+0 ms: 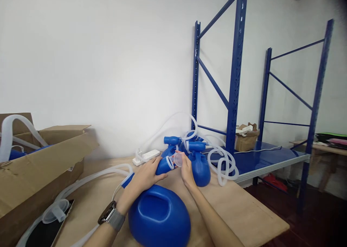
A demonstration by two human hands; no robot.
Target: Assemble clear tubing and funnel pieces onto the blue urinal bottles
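White wall (81, 59), upper left. Your left hand (145, 175): around blue jug neck (162, 166). Your right hand (187, 168): pinching clear cup (178, 160); slack could drop it.

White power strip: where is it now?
In the head view, the white power strip lies left of centre by the wall, beyond the left hand and left of the far blue bottles.

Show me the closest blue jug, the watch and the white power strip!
Closest blue jug (160, 233): head camera view, on its big round body.
Watch (106, 213): head camera view, on its dark face.
White power strip (150, 155): head camera view, on its top.
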